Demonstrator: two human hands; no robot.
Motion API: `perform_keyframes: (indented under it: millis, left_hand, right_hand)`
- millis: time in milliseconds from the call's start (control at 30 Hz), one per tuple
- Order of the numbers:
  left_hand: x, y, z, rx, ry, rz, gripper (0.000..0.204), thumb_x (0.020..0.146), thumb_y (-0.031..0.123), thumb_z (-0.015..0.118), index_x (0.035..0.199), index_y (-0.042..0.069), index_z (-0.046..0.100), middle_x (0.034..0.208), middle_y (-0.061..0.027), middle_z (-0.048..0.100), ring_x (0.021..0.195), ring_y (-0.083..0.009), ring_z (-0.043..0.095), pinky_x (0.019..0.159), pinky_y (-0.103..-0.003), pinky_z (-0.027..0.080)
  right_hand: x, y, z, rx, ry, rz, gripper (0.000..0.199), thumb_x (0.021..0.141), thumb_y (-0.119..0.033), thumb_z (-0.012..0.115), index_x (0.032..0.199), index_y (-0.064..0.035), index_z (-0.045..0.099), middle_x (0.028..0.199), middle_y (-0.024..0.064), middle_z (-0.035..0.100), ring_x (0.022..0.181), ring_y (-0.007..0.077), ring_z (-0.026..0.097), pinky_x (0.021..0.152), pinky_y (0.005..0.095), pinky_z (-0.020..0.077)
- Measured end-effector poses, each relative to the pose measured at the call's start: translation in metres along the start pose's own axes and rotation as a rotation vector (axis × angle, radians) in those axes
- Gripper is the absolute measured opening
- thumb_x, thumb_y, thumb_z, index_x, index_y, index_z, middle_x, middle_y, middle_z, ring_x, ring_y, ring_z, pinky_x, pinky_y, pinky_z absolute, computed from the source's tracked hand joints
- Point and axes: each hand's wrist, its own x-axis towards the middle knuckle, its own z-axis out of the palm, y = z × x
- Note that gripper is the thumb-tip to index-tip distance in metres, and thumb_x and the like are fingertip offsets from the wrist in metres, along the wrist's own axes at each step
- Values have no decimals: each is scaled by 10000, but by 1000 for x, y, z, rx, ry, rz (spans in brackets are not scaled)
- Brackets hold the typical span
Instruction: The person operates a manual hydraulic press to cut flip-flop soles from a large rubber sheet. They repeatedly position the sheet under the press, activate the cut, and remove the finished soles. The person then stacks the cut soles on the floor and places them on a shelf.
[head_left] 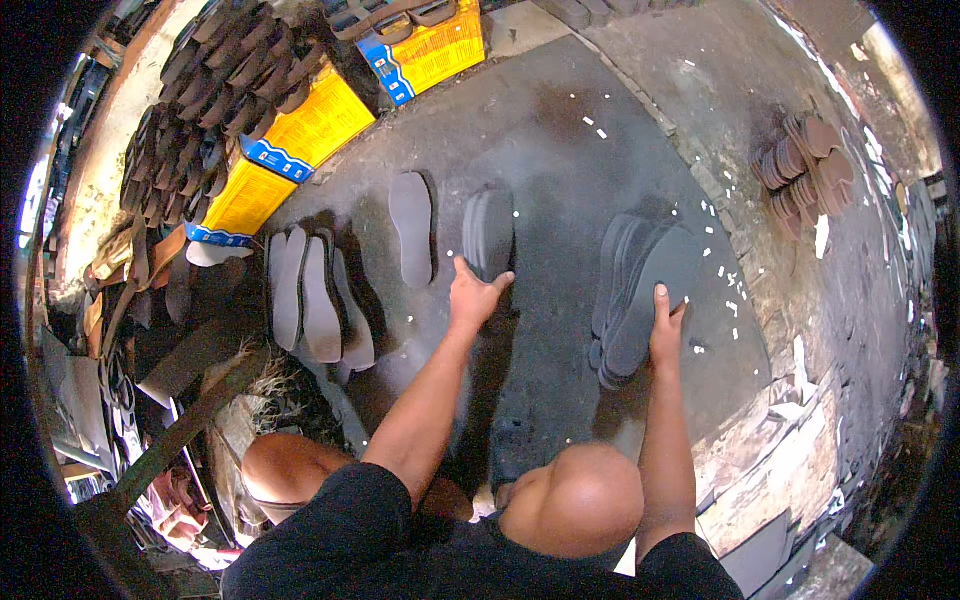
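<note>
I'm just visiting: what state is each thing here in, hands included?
Middle stack: soles piled, slightly fanned
Left hand: thumb and finger spread about the middle stack's near end
Right stack: soles piled, fanned out
Right hand: at the right stack's edge, grip partly hidden
Single grey sole: lying apart
Left group of soles: lying close together
Brown pieces: stacked
White scraps: scattered

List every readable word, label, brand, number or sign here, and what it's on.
Yellow-and-blue boxes: small print, too blurred to read.
Sole stack at the left hand: none visible.
Sole stack at the right hand: none visible.
</note>
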Motion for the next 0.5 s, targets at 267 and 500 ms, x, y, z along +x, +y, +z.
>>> perform_keyframes:
  millis: [267, 500]
  left_hand:
    - [-5, 6, -12, -162, -10, 89, 826, 782, 315, 874, 1383, -19, 416, 1352, -236, 577, 1220, -374, 614, 1010, -466, 513]
    - [-8, 18, 6, 118, 59, 204, 863, 750, 277, 889, 1383, -24, 385, 1396, -298, 521, 1330, -464, 509, 1064, -515, 466]
  right_hand:
    - [-5, -3, -6, 75, 21, 173, 1201, 890, -727, 621, 1610, 97, 128, 1656, 309, 234, 1522, 405, 295, 1233, 465, 252]
    - [2, -1, -7, 93, -2, 119, 1215, 890, -721, 626, 1604, 116, 110, 1648, 304, 247, 1516, 393, 300, 1225, 464, 267]
